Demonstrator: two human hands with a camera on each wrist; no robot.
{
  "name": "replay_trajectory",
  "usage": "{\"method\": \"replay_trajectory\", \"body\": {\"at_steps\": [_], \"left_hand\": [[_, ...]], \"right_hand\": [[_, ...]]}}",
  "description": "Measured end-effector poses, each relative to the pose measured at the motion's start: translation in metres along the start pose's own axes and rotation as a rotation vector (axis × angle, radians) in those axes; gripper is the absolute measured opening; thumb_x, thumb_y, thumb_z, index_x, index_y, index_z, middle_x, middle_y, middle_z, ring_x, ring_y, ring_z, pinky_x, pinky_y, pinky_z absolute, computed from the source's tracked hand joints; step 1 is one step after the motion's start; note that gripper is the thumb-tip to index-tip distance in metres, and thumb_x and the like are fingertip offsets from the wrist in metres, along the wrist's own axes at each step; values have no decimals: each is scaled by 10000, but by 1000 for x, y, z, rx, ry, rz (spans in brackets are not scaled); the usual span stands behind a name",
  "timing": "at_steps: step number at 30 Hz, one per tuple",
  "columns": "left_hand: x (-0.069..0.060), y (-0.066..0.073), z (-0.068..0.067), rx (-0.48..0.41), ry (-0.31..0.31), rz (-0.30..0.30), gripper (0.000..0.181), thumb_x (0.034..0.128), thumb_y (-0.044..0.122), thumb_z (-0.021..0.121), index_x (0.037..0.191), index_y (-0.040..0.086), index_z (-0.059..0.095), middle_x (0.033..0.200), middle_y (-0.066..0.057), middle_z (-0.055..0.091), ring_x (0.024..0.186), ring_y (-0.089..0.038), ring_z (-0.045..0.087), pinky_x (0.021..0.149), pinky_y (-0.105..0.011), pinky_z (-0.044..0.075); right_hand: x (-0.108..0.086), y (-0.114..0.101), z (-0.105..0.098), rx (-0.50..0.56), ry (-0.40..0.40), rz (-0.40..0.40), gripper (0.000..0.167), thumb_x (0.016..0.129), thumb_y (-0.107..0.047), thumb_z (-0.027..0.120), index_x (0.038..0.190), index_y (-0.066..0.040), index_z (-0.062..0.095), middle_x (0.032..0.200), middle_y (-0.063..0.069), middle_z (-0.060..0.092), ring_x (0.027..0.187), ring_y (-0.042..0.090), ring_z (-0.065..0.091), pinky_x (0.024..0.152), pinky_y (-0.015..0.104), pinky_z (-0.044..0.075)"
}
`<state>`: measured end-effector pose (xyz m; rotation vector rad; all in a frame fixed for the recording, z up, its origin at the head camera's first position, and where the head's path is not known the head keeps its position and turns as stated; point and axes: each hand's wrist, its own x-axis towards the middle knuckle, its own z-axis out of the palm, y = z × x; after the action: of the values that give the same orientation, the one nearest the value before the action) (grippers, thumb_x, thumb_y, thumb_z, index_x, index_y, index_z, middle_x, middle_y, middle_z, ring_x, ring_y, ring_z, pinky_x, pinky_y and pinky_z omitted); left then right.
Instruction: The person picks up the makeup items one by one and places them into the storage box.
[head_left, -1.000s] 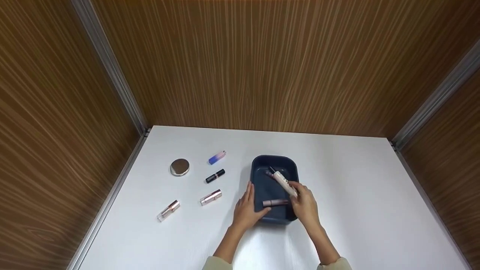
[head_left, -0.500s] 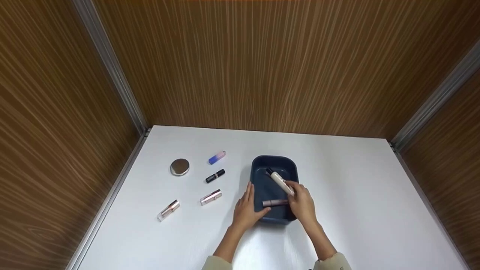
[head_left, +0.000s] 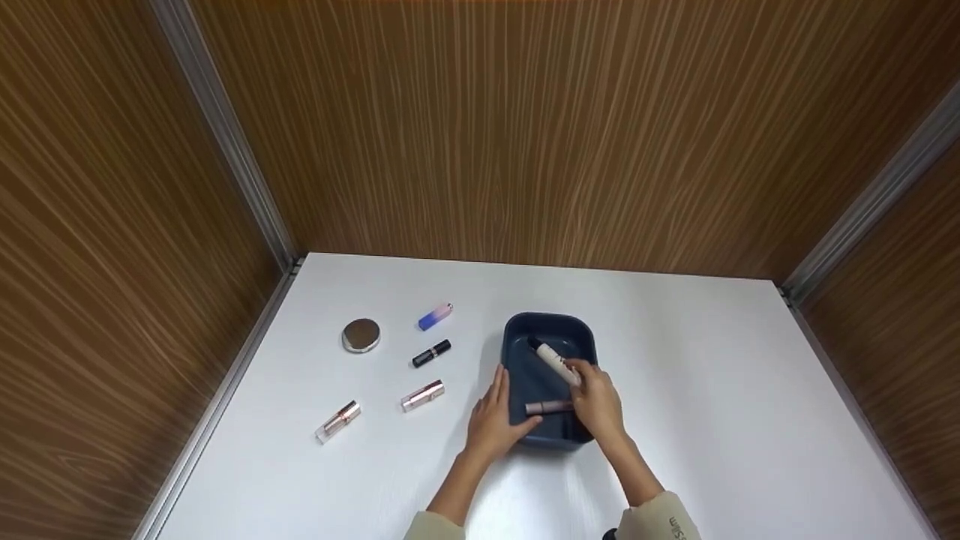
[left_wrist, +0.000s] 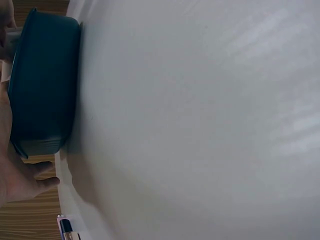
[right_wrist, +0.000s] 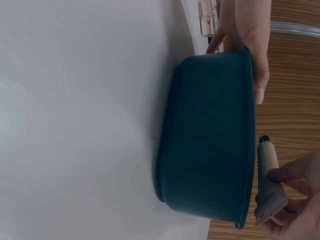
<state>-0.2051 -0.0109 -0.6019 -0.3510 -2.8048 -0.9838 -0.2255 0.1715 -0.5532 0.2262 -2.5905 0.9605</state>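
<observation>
A dark blue plastic bin (head_left: 544, 444) stands on the white table. My left hand (head_left: 491, 420) holds its near left corner, thumb over the rim and fingers along the outer wall. My right hand (head_left: 600, 405) pinches the flat end of a cream-coloured squeeze tube (head_left: 555, 363) with a black cap. The tube slants over the bin, cap towards the far left. In the right wrist view the tube (right_wrist: 270, 172) is just beyond the bin's rim. A slim pinkish cosmetic tube (head_left: 544, 407) lies inside the bin, its right end hidden by my right hand.
Left of the bin lie a round compact (head_left: 361, 335), a blue-pink lipstick (head_left: 436, 316), a black lipstick (head_left: 431, 353) and two clear-ended rose-gold lipsticks, one nearer the bin (head_left: 423, 396) and one farther left (head_left: 338, 421). Wood-grain panels (head_left: 480, 135) enclose the table's back and sides.
My right hand has moved slightly left with the squeeze tube, shifting it farther over the bin. My left hand has stayed on the bin's corner.
</observation>
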Motion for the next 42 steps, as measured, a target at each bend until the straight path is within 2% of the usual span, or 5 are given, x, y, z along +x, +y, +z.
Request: {"method": "replay_trajectory", "body": {"at_steps": [7, 19, 24, 29, 42], "left_hand": [[0, 0, 0, -11, -18, -11, 974, 781, 551, 625, 1444, -12, 185, 1505, -116, 155, 1259, -308, 353, 985, -435, 323], [1, 0, 1, 1, 6, -3, 970, 768, 512, 662, 1437, -20, 204, 1502, -116, 163, 1240, -323, 373, 969, -443, 338], [0, 0, 2, 14, 13, 4, 967, 764, 519, 660, 1429, -29, 222, 1498, -117, 173, 1229, -322, 387, 961, -437, 347], [0, 0, 2, 14, 12, 4, 962, 764, 512, 664, 1427, -31, 228, 1497, -119, 178, 1233, -318, 385, 960, -436, 349], [1, 1, 2, 7, 2, -7, 972, 768, 524, 656, 1435, -23, 208, 1502, -116, 169, 1230, -331, 386, 976, -434, 332]], "right_hand": [[-1, 3, 2, 45, -62, 56, 346, 782, 87, 591, 1120, 9, 597, 1077, 183, 590, 1032, 367, 534, 852, 491, 410], [-8, 16, -5, 75, -33, 89, 328, 795, 48, 620, 1121, 9, 606, 1098, 193, 585, 1086, 372, 509, 910, 497, 375], [-16, 24, -3, 69, -3, 51, 338, 772, 38, 662, 1103, -3, 611, 1137, 203, 565, 1099, 387, 493, 910, 516, 367], [-24, 31, 4, 31, -13, 5, 457, 782, -57, 696, 1209, 16, 550, 1300, 228, 455, 1189, 413, 402, 936, 538, 336], [-36, 42, 13, 31, -132, 50, 834, 814, -333, 679, 1414, 54, 248, 1475, 202, 191, 1288, 407, 255, 977, 546, 279]]}}
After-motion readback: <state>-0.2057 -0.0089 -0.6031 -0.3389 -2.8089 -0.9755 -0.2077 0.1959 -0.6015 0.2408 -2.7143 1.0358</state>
